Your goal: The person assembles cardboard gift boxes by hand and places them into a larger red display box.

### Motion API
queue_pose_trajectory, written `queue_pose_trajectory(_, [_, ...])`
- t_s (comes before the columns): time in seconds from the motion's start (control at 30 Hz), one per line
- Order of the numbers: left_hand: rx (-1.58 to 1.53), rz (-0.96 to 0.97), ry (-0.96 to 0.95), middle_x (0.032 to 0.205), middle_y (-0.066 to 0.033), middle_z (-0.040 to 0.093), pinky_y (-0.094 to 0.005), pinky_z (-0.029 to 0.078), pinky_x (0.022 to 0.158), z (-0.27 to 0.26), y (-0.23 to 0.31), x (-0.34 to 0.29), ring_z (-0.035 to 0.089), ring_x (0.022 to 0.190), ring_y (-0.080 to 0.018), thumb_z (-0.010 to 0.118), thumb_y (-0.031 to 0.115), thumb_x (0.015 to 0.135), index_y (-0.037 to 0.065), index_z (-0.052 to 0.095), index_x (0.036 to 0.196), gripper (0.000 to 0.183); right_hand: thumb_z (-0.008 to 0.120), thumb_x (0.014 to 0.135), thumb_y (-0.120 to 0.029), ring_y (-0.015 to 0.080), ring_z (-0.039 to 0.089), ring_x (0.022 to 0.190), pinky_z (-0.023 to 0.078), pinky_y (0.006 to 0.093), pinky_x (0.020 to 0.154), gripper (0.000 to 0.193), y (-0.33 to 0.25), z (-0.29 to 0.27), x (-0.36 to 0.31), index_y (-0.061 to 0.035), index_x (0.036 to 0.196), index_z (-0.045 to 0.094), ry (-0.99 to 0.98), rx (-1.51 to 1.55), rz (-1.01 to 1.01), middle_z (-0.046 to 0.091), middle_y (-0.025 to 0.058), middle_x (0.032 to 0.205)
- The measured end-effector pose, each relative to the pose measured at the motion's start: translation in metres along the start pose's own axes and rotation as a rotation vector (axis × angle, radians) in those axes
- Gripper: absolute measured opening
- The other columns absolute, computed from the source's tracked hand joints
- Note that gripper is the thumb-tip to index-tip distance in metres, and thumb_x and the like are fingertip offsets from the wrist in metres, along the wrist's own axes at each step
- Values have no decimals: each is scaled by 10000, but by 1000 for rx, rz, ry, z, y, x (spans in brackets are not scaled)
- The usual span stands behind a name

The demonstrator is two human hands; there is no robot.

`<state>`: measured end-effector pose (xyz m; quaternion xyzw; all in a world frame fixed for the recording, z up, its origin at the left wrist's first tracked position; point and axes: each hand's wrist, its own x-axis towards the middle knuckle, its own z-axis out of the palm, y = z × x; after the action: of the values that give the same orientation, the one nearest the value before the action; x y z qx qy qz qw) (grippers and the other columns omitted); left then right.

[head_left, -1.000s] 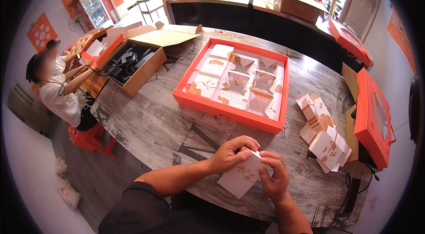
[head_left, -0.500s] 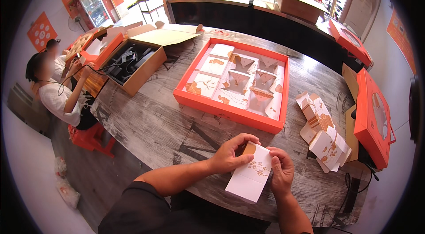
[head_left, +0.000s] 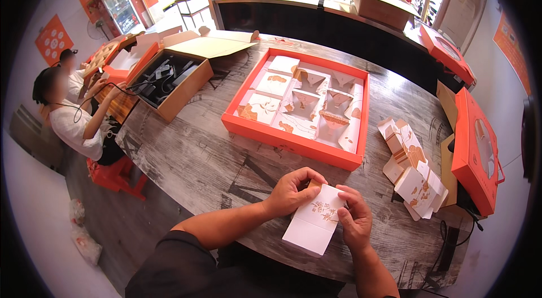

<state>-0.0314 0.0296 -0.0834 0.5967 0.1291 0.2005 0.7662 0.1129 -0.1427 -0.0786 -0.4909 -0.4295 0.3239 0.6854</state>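
Note:
A small white carton with gold print is held upright-to-tilted between my two hands, near the table's front edge. My left hand closes on its upper left corner, thumb on the printed face. Fingers of my right hand grip the upper right edge. Beyond them lies a large orange tray box holding several small cartons with gold patterns. Those on its left side, like the white carton, have closed tops; others, such as the open carton, have folded-in flaps around a hollow.
Several flattened cartons lie right of my right hand. An orange lid with a round window leans at the right edge. At back left stands a cardboard box of black cables. Two people sit on the left.
The white carton has shifted slightly left and tilted a little in my hands. My right fingers have moved along its top edge. The tray box stays put.

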Motion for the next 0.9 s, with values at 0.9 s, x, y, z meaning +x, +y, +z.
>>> queue_pose_trajectory(0.9, [125, 128, -95, 1249, -69, 609, -332, 512, 992, -7, 11, 8, 618, 1139, -157, 792, 150, 880, 33, 498, 1351, 567, 544, 979, -606, 200, 623, 1057, 540, 372, 899, 821, 9, -12, 1, 12, 1491, 369, 112, 226, 189, 608, 115, 1272])
